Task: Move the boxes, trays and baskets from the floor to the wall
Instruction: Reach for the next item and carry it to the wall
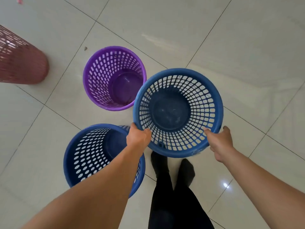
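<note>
Blue plastic basket (179, 71) was held just above the tiled floor (231, 38), its near rim gripped by the left hand (138, 136) and pinched by the right hand (219, 144). Another blue basket (85, 154) and a purple basket (99, 71) stood close by. The carry appeared begun; a turn toward the unseen wall was called for next.

— That pink basket (21, 63) at nine o'clock?
— Blurred, and cut by the edge.
— The near blue basket (85, 156)?
— Its six o'clock rim is under the left forearm (105, 179). The held blue basket (178, 113) hides the four o'clock rim of the purple basket (105, 76).
</note>
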